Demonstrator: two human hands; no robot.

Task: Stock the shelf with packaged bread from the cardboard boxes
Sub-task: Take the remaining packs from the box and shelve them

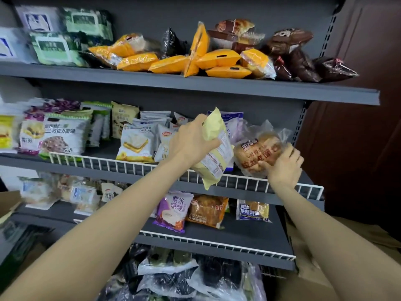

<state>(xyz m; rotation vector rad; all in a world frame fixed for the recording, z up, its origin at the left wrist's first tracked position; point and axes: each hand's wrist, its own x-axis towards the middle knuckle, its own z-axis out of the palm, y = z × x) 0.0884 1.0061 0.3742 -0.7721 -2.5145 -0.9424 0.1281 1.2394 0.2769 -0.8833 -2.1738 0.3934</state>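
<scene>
Grey shelf (217, 86): left hand (191, 142) grips yellow packet (213, 148); right hand (284, 166), seemingly, pinches round loaf (257, 152).

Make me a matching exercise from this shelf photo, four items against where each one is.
Things:
1. pale yellow packet
2. round bread in a clear bag
3. orange packets
4. purple packet

Places:
A. top shelf
B. gripped by the left hand
C. shelf below the hands
D. held by the right hand at the wire rail

Pairs: 1-B, 2-D, 3-A, 4-C
</scene>
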